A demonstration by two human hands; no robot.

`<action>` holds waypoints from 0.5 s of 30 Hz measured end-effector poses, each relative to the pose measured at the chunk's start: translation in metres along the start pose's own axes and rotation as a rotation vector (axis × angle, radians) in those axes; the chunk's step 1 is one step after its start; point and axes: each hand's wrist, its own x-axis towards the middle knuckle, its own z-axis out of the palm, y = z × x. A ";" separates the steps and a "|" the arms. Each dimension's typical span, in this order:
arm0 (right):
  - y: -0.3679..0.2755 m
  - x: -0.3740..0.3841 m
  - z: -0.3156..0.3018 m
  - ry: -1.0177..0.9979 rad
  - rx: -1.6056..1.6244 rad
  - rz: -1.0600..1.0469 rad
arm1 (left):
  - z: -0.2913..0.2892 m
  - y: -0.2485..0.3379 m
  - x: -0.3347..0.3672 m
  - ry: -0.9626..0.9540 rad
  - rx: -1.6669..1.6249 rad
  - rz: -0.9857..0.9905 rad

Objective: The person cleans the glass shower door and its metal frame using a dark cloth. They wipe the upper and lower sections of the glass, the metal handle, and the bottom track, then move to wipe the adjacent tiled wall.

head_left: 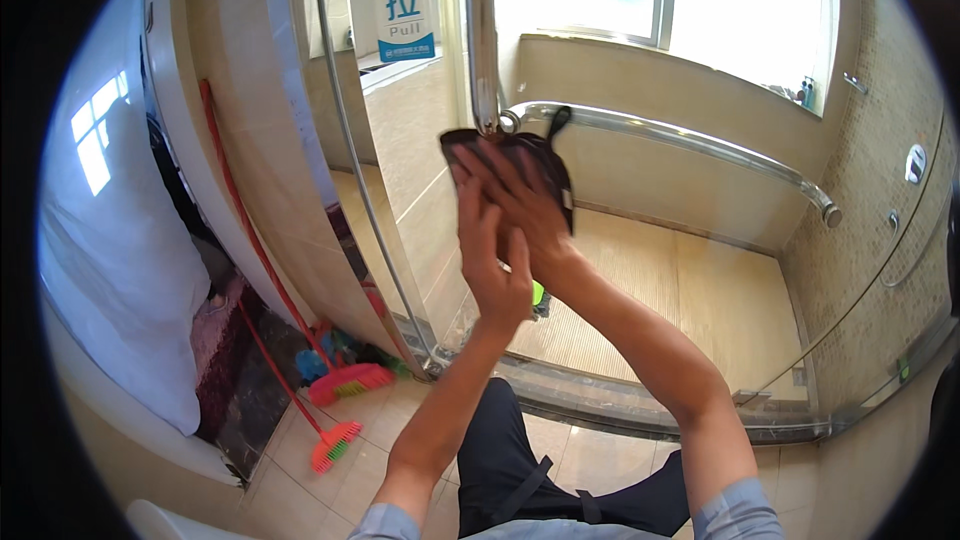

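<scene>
1. Cloth [558, 172], dark, with a loop at its far right corner; located at the foot of the upright metal handle [482, 40], beside the left end of the horizontal bar [700, 135]. Appears to be pressed toward the glass; exact contact hidden.
2. Right hand [530, 210], blurred: fingers extended and slightly spread over the cloth, not closed into a fist. Best practice, in judgement: palm flat, pressure even, fingertips clear of the handle fittings.
3. Left hand [492, 260], blurred: just nearer and to the left, fingers pointing up, partly overlapping the cloth. Whether it pinches an edge, cannot tell. Suggested use: steady the near left edge against bunching.
4. Handle and bar, shiny: probable snag points for the loop; folding it under would likely help.
5. Sign [405, 15], blue and white, far left: its edges probably call for lighter pressure.
6. Brooms, two, red-handled, near left: heads [350, 383] on the floor, well apart from both hands; footing there merits care.
</scene>
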 end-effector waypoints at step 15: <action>0.028 -0.045 -0.033 -0.073 -0.174 0.076 | 0.054 0.028 0.008 -0.116 0.119 0.136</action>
